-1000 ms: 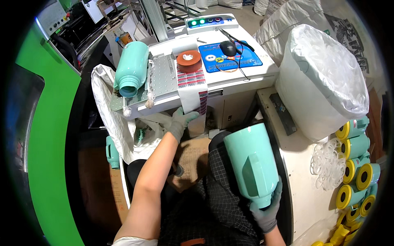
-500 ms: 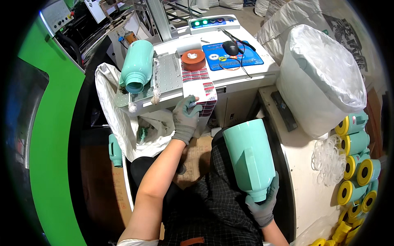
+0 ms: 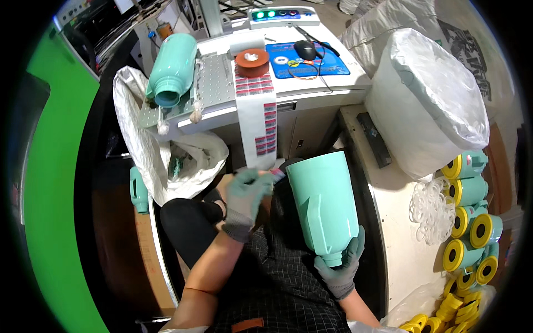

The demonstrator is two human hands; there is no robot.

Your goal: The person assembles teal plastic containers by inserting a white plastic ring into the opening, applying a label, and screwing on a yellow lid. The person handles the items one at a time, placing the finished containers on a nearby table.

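My right hand (image 3: 342, 272), in a grey-green work glove, grips the narrow neck of a turquoise plastic jug shell (image 3: 325, 197). The shell tilts over my lap with its wide end up and its handle toward me. My gloved left hand (image 3: 245, 197) is a little blurred in front of my lap. Pinched at its fingertips is a small red-and-white sticker (image 3: 277, 175), close to the shell's left side. Beyond it a strip of stickers (image 3: 261, 125) hangs over the machine table's front edge, with bare backing on part of it.
On the white machine table (image 3: 355, 83) lie another turquoise shell (image 3: 173, 69), a brown tape roll (image 3: 251, 64) and a black mouse (image 3: 305, 50). A white sack (image 3: 133, 127) hangs left; a lined white bin (image 3: 422, 111) stands right, near white rings (image 3: 432, 211) and yellow-rimmed shells (image 3: 469, 188).
My left hand has drawn back from the sticker strip toward my lap, carrying a sticker. The strip now hangs straighter. My right hand still holds the jug shell.
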